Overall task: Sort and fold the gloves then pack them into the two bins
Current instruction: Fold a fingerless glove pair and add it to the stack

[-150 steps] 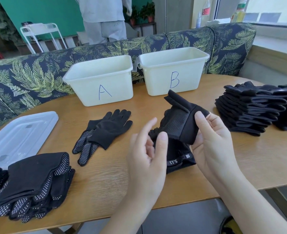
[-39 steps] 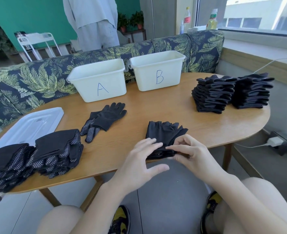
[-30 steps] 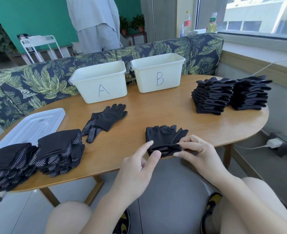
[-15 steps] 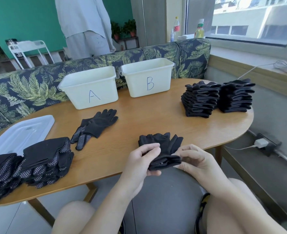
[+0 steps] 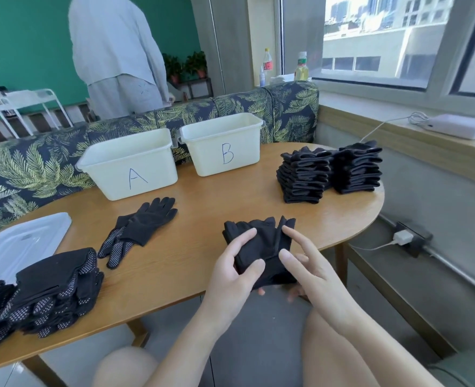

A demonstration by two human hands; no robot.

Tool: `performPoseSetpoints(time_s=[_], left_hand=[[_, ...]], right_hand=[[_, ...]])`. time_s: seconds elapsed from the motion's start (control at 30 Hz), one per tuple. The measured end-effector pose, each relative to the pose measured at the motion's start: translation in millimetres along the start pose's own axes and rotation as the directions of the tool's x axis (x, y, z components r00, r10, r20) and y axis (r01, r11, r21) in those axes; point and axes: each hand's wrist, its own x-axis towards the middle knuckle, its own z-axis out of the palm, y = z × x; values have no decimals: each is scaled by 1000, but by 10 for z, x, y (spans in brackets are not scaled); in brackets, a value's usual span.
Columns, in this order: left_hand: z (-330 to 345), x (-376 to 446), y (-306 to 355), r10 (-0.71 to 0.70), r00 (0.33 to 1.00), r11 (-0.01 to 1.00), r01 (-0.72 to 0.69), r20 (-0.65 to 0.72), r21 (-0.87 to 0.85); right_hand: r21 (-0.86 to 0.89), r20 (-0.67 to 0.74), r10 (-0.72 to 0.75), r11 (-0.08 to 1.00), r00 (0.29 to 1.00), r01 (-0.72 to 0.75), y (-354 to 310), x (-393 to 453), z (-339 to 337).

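wooden oval table [image 5: 203, 227] fills the middle of the view, with a leaf-patterned sofa [image 5: 35, 169] along its far side. two white bins stand side by side at the far edge: bin a [image 5: 130, 163] on the left and bin b [image 5: 221, 143] on the right, each marked with its letter in blue. a clear plastic lid [image 5: 18, 244] lies flat at the left. near it, at the near left corner, sit two heaps of folded black gloves with white grip dots [image 5: 55, 289]. at the far right stand two tall neat stacks of plain black gloves [image 5: 328, 171], touching each other. a loose pair of dotted black gloves [image 5: 138, 230] lies flat between bin a and the near edge, fingers pointing toward the bins.

at the near edge in the middle, both hands hold a folded pair of black gloves [image 5: 261, 247], its fingertips pointing away. left hand [image 5: 230, 277] grips its left side, thumb on top and fingers curled under. right hand [image 5: 311, 275] holds the right side, thumb on top, index finger lifted straight, other fingers underneath.

a person in pale clothing [image 5: 116, 54] stands behind the sofa, back turned.
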Motion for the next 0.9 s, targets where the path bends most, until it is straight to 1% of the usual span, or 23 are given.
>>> performPoseSetpoints(time_s=[0.07, 0.17, 0.23, 0.3, 0.37, 0.53, 0.7, 0.8, 0.9], left_hand=[[55, -23, 36, 41, 998, 999, -42, 39, 22], [141, -23, 123, 113, 991, 992, -116, 65, 42], [198, 10, 195, 181, 981, 981, -185, 65, 61], [264, 69, 276, 216, 973, 973, -221, 75, 65], [339, 161, 362, 234, 968, 970, -239, 88, 42], [565, 551, 620, 241, 968, 970, -237, 71, -53], [779, 1060, 820, 259, 965, 966, -259, 30, 13], [900, 1388, 947, 265, 964, 964, -264, -5, 37], [1031, 1692, 1077, 271, 962, 958, -272, 15, 88]], right_hand=[[-1, -34, -42, 999, 999, 42, -45, 22, -23], [91, -63, -86, 992, 994, 91, -125, 30, -75], [103, -117, -131, 984, 984, 143, -182, 32, -129], [105, -176, -162, 978, 971, 182, -239, 50, -203], [117, -211, -184, 970, 960, 212, -330, 81, -292], [73, -201, -238, 964, 950, 257, -614, 225, -608], [-3, -224, -290, 955, 931, 297, -839, 463, -974], [-20, -257, -281, 958, 925, 285, -946, 620, -1202], [-65, -285, -264, 964, 921, 257, -1014, 795, -1437]])
